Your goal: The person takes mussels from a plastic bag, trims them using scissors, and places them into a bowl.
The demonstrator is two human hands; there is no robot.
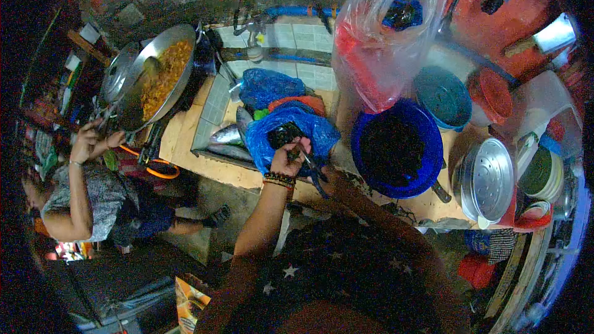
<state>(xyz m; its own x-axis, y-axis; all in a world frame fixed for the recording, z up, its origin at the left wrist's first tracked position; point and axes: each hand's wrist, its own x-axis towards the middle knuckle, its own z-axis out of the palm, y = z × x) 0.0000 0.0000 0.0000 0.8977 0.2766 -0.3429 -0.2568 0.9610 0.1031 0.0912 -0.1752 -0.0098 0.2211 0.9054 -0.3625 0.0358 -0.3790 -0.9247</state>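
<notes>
My left hand (287, 161), with beaded bracelets at the wrist, is closed at the mouth of an open blue plastic bag (263, 133). A small pinkish and dark piece shows at its fingertips, too small to name. From the right my right hand (332, 182), in shadow, is closed on the dark handles of what look like scissors (317, 176), whose blades point at the left hand's fingers. Silvery fish (228, 136) lie just left of the bag. Behind it are an orange-red bag (306, 104) and a second blue bag (269, 86).
A blue basin (356, 148) with dark contents stands right, a knife handle (440, 192) beside it. A clear bag (377, 43) hangs above. Further right are a teal basin (442, 96) and metal strainer (489, 179). Left, another person (86, 198) is at a large pan (185, 65) of food.
</notes>
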